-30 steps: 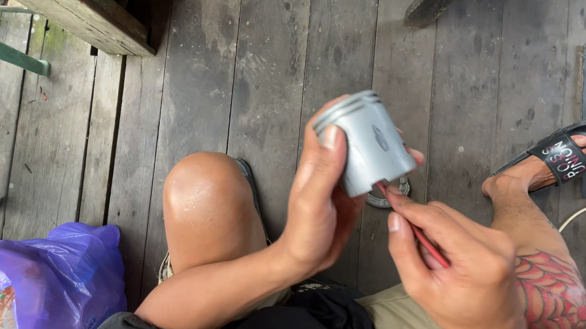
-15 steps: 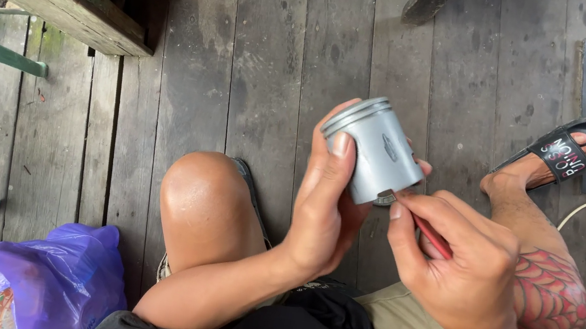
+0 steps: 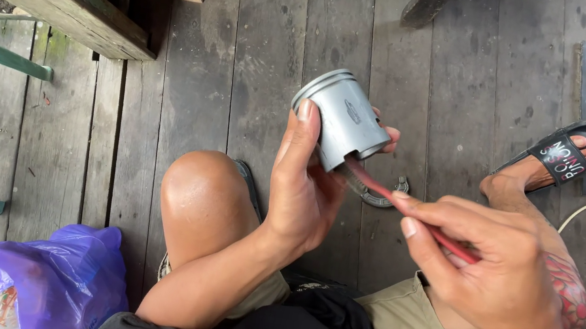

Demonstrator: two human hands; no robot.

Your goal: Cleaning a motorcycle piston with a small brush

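The left hand (image 3: 304,191) has its grip clenched around a grey metal cylinder (image 3: 340,117), thumb up one side and fingertips showing past the far side; the cylinder is held tilted in the air above the wooden floor (image 3: 247,60), its closed ringed end up and away, its open end toward the person; the right hand (image 3: 491,272) pinches a thin red stick (image 3: 413,214), its grip tight on the shaft; the stick's tip reaches into the cylinder's open end; a purple plastic bag (image 3: 40,280) lies on the floor beside the bare knee (image 3: 203,197); a black sandal (image 3: 568,153) is on one foot.
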